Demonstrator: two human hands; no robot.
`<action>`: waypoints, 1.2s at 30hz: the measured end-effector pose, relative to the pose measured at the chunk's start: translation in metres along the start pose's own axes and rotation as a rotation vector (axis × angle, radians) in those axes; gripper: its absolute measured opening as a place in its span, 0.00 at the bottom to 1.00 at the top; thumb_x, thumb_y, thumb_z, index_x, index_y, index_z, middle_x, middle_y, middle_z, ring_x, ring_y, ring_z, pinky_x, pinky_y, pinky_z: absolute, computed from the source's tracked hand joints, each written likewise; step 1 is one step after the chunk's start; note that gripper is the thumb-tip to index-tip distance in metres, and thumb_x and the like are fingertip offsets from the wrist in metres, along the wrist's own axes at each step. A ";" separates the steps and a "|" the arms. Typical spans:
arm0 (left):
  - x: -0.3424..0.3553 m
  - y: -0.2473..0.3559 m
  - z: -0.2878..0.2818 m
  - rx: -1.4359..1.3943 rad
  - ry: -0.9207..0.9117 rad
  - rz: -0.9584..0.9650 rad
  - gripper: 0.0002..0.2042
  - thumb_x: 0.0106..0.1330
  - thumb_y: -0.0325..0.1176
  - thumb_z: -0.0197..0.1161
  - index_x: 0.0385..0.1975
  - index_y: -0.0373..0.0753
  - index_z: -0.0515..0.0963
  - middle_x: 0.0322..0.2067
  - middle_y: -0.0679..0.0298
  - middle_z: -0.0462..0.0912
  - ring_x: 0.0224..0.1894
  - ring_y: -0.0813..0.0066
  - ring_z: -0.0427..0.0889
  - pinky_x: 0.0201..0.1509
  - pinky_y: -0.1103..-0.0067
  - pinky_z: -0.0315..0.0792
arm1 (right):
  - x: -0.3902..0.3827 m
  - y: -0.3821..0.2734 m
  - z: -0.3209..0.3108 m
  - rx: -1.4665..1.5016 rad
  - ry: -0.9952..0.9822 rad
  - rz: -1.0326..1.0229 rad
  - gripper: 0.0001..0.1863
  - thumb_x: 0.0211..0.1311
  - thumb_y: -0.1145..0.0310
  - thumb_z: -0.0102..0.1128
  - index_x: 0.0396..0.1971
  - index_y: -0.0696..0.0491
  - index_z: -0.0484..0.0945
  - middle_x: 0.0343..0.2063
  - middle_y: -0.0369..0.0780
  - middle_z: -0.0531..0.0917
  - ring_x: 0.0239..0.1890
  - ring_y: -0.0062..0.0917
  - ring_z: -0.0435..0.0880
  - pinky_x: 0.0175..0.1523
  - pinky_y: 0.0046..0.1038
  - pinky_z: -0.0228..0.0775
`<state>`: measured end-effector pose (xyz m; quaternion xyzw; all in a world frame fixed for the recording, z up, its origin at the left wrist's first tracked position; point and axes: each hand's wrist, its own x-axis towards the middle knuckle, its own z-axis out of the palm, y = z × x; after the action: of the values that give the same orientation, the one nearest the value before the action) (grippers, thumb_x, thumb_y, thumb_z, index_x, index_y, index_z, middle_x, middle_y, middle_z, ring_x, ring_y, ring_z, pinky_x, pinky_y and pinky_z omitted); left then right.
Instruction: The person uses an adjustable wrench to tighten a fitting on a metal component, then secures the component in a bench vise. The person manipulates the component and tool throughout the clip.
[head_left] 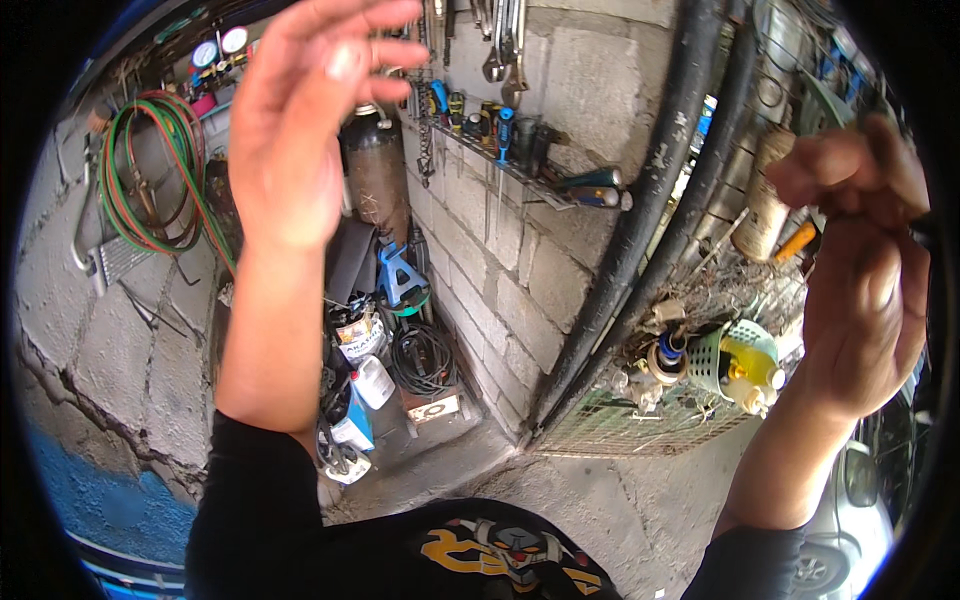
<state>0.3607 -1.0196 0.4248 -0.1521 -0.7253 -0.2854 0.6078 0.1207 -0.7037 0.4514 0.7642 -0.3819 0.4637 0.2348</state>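
My left hand (300, 130) is raised at the upper left, fingers stretched and apart, with nothing in it. It passes in front of the wall and partly hides a dark gas cylinder (378, 180). My right hand (855, 270) is raised at the right edge, its fingers bent and smeared by motion. Something dark shows beside those fingers, but I cannot make out whether they hold it. Nearest to the right hand are a worn, pale cylindrical roll (763, 195) and an orange handle (796, 242). Neither is clearly touched.
Red and green hoses (150, 175) hang coiled at left. Screwdrivers (505, 135) fill a wall rack, with wrenches (507, 50) above. Thick black pipes (640, 210) run down the wall. A blue jack stand (400, 280), cables (425, 360) and a green basket (707, 365) sit lower.
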 end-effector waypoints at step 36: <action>0.118 -0.340 -0.157 -0.370 -0.299 -0.005 0.36 0.91 0.57 0.31 0.68 0.32 0.79 0.62 0.50 0.88 0.61 0.64 0.87 0.68 0.69 0.73 | 0.251 0.397 0.297 -1.525 -1.458 0.118 0.19 0.65 0.71 0.70 0.53 0.34 0.92 0.50 0.28 0.90 0.66 0.26 0.81 0.74 0.38 0.61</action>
<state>0.2666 -1.3972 0.4765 -0.2999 -0.7428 -0.3894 0.4547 0.0301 -1.2448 0.5398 0.4883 -0.6575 -0.4596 0.3435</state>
